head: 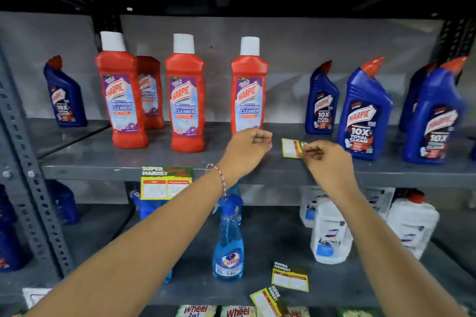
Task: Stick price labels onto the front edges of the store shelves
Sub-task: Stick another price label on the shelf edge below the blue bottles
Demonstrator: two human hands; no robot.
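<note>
My right hand [325, 159] pinches the right end of a yellow price label [289, 148], held just above the grey middle shelf. My left hand [247, 148] hovers a little to the left of it with fingers curled together; something thin may sit between its fingertips, but I cannot tell. The shelf's front edge [386, 179] runs below both hands. One price label [166, 183] hangs stuck on that edge further left. Two loose labels [289, 278] [268, 301] lie on the lower shelf near its front.
Red Harpic bottles [185, 100] and blue Harpic bottles [365, 116] stand on the middle shelf behind my hands. A blue Colin spray bottle [228, 242] and white jugs [331, 234] stand on the lower shelf. A slotted metal upright [31, 167] rises at the left.
</note>
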